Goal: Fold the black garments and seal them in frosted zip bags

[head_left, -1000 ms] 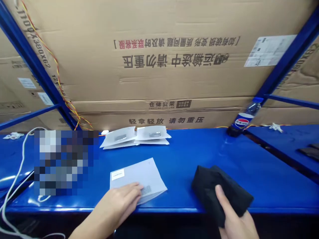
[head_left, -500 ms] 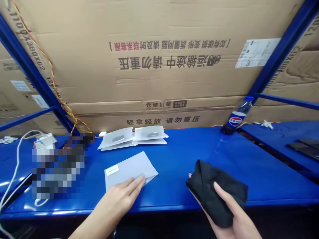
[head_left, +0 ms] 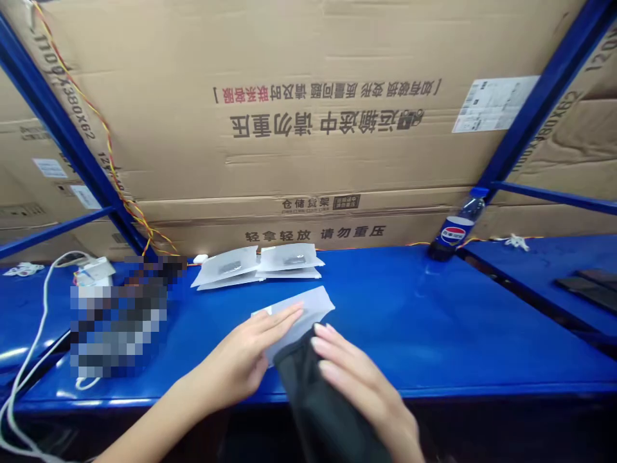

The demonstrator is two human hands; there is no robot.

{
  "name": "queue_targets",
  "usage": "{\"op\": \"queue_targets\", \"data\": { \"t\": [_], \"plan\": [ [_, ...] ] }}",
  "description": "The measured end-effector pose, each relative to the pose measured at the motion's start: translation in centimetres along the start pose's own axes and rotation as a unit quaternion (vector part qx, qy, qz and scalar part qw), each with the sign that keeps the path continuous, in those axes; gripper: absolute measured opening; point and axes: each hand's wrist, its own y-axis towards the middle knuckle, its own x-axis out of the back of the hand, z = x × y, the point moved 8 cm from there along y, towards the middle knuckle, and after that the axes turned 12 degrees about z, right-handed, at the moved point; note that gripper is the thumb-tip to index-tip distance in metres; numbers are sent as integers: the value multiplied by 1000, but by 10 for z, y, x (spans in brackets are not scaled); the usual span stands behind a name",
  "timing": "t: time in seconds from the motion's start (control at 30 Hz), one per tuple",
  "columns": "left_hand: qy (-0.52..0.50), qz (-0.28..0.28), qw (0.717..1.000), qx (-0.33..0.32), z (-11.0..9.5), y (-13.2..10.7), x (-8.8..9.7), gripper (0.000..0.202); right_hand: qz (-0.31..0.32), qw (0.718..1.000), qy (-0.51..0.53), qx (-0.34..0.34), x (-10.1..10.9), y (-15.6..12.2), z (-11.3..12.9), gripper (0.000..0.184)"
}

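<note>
Two bare hands at a blue shelf (head_left: pixel 409 334), seen from a head-worn camera. The left hand (head_left: pixel 243 357) lies with straight fingers across one white pouch (head_left: pixel 315 303), near the front of the shelf at mid-width; whether its thumb pinches the near edge cannot be told. The right hand (head_left: pixel 366 392) holds one black fabric bundle (head_left: pixel 311 392), its fingers spread along the upper side; the bundle overlaps the pouch's lower corner in this view and extends past the shelf's front edge. Behind, two stacks of similar white packets, a left stack (head_left: pixel 229 260) and a right stack (head_left: pixel 292 254), lie side by side, two packets visible in each. One bottle (head_left: pixel 454 230) with a blue cap and dark liquid stands at right rear. Farther right are one white cable bundle (head_left: pixel 517 242) and at least two dark flat objects (head_left: pixel 585 286). At left, one pixelated patch (head_left: pixel 118 328) hides its contents; one white cable (head_left: pixel 44 315) curves beside it. Two blue uprights flank a cardboard panel (head_left: pixel 337 161) bearing four printed lines, the upper two inverted, and one large white label (head_left: pixel 496 103).
</note>
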Motion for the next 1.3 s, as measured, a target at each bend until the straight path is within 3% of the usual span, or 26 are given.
{"op": "queue_targets", "data": {
  "t": [0.07,0.1,0.17,0.27,0.37,0.47,0.53,0.63,0.73,0.83,0.9,1.0,1.07,1.2,1.3],
  "plan": [
    [-75,-11,997,-22,-5,10,8,78,39,986,-65,151,-19,15,13,36],
    [-97,-27,994,-29,-7,12,12,76,44,975,-102,191,-26,20,12,33],
    [-104,-70,992,-33,-9,14,18,68,51,962,-170,210,-36,25,0,29],
    [-53,-117,991,-25,-13,11,16,74,98,957,-207,179,-48,26,-23,28],
    [30,-170,985,-30,-22,6,14,80,195,961,-176,88,-64,32,-45,36],
    [96,-253,962,-26,-25,-7,17,62,294,945,-141,-10,-81,43,-63,46],
    [112,-292,950,-11,-21,-19,19,42,335,932,-135,-21,-87,50,-65,46],
    [181,-275,943,42,-13,-29,11,32,368,918,-143,-20,-92,56,-61,46],
    [301,-223,919,118,-8,-29,-3,36,356,905,-198,-118,-97,58,-66,52],
    [345,-219,899,157,-11,-24,-9,42,322,894,-239,-202,-107,60,-69,49],
    [339,-234,899,150,-17,-20,-10,45,313,896,-239,-203,-118,64,-69,44],
    [329,-251,903,116,-25,-18,-11,48,336,908,-204,-148,-137,71,-73,29],
    [325,-257,904,102,-27,-21,-12,45,348,909,-188,-132,-142,74,-81,29],
    [311,-246,916,66,-25,-34,-14,35,347,903,-196,-163,-133,72,-97,38],
    [315,-230,921,3,-25,-48,-16,36,367,903,-177,-135,-120,64,-91,40]
  ]
}}
